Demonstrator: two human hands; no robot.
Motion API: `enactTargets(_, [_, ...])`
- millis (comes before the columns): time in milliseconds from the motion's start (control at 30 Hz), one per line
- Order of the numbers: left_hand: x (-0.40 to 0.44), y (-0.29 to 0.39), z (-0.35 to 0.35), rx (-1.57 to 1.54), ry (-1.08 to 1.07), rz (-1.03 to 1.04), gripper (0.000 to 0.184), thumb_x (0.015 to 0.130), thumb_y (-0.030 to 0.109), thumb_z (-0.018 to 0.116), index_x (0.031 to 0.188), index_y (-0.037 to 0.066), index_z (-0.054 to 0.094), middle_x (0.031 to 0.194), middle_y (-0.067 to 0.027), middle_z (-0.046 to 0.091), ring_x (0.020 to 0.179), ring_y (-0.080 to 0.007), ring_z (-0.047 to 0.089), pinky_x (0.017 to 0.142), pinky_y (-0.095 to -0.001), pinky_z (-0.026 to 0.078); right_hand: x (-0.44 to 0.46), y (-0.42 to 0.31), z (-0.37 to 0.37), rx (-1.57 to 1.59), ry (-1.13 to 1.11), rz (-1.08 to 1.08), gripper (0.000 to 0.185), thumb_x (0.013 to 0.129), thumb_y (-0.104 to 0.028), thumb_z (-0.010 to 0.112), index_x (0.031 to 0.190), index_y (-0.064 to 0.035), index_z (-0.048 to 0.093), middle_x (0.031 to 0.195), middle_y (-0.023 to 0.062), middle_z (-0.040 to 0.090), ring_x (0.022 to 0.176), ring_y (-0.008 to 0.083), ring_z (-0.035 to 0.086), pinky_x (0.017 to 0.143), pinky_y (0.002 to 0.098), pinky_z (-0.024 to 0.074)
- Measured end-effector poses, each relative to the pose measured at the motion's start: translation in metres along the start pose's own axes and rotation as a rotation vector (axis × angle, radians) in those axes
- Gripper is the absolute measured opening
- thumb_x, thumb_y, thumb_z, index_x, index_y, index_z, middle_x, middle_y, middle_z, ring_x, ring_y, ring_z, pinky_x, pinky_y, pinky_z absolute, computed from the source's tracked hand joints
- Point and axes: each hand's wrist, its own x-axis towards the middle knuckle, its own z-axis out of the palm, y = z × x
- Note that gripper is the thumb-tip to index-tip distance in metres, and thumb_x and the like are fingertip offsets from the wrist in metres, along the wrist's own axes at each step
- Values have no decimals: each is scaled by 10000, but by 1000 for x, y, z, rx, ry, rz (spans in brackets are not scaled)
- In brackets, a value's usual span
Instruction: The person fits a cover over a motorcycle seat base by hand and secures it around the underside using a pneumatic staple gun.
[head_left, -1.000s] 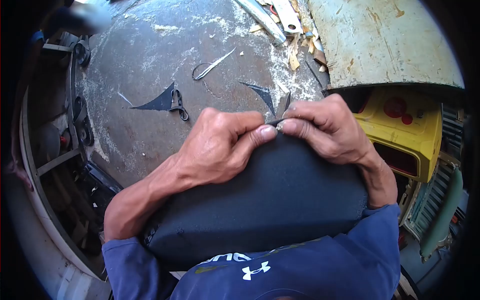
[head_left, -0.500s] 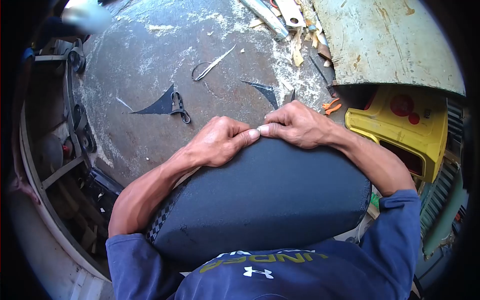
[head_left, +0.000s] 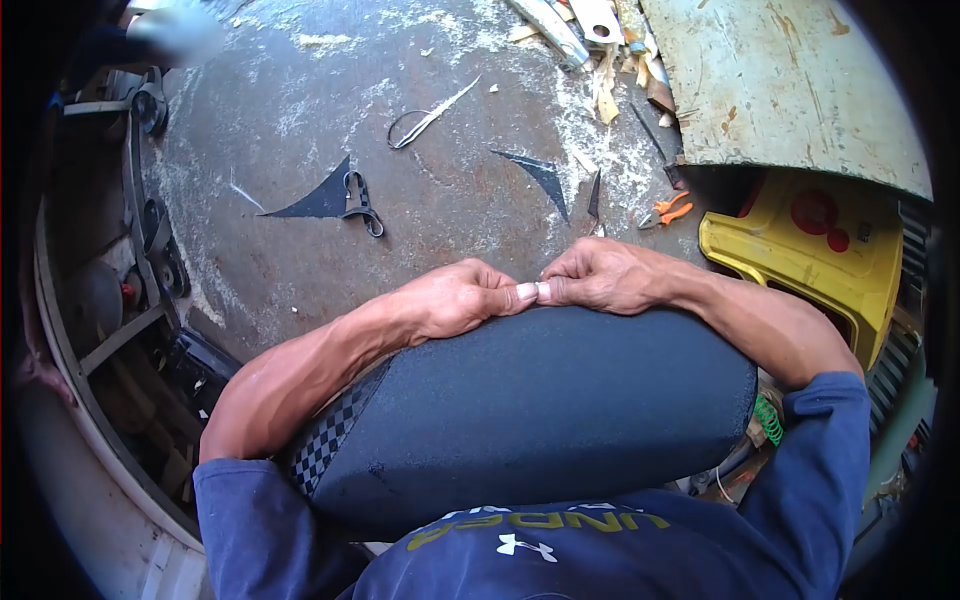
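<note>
A padded black motorcycle seat (head_left: 560, 400) lies across my lap, its left end showing a checkered panel (head_left: 335, 440). My left hand (head_left: 470, 298) is closed at the middle of the seat's far edge, thumb on top and fingers curled over the side. Right beside it, my right hand (head_left: 605, 278) pinches the same edge of the seat cover. The two thumb tips meet there. What lies under the curled fingers is hidden.
Ahead on the dusty metal surface (head_left: 300, 260) lie scissors (head_left: 430, 118), black offcuts (head_left: 318, 195), a dark pointed blade (head_left: 595, 195) and orange-handled pliers (head_left: 668, 210). A yellow plastic piece (head_left: 860, 250) stands at right, near a green coiled cord (head_left: 768, 420).
Both hands and the seat's far edge sit lower in view, and my elbows have spread outward. The dark blade and the pliers show more fully now. The thumbs stay together on the edge.
</note>
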Motion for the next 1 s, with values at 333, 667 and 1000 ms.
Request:
enactTargets(333, [2, -58, 13, -209, -281, -29, 336, 1018, 249, 601, 1108, -63, 683, 982, -90, 711, 760, -89, 656, 638, -208, 511, 17, 63, 36, 430, -461, 235, 344, 1004, -376, 616, 998, -47, 718, 777, -11, 668, 664, 78, 595, 574, 266, 466])
enactTargets(667, [-45, -49, 21, -294, -44, -176, 343, 1034, 281, 571, 1081, -41, 681, 956, -80, 711, 756, -88, 650, 652, -216, 511, -91, -93, 89, -833, 1014, -480, 547, 913, -333, 649, 1284, 59, 563, 1237, 215, 611, 1151, 345, 602, 970, 458, 485])
enactTargets(1000, [-89, -58, 2, -365, 147, -15, 358, 1049, 312, 541, 1053, -18, 680, 929, -69, 711, 753, -88, 643, 665, -223, 510, -72, -76, 167, -805, 1041, -315, 757, 1003, -573, 403, 1484, 12, 421, 1531, 200, 442, 1440, 320, 407, 1210, 456, 276])
